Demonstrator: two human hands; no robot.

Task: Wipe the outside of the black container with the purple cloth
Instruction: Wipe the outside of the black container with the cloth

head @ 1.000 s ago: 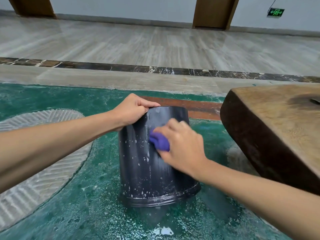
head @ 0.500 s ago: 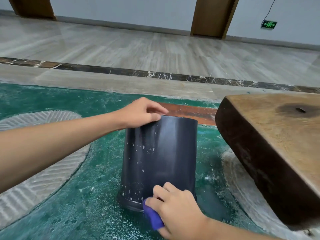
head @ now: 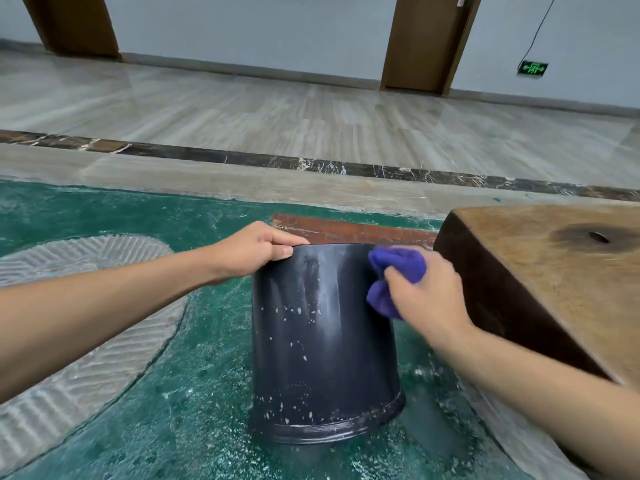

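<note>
1. I see the black container (head: 322,344) standing upside down on the wet green floor (head: 194,420), its wide rim at the bottom and its flat base on top.
2. My left hand (head: 254,249) grips the top left edge of the container, thumb on the near side and fingers curled over the top.
3. My right hand (head: 424,294) holds the bunched purple cloth (head: 394,277) and presses it against the upper right side of the container, just below the top edge.
4. White specks dot the container's near wall, thickest toward the bottom rim; a pale streaky smear shows higher up.
5. A thick brown wooden block (head: 540,278) sits just to the right of my right hand.
6. A reddish-brown strip (head: 349,230) lies on the floor just behind the container.
</note>
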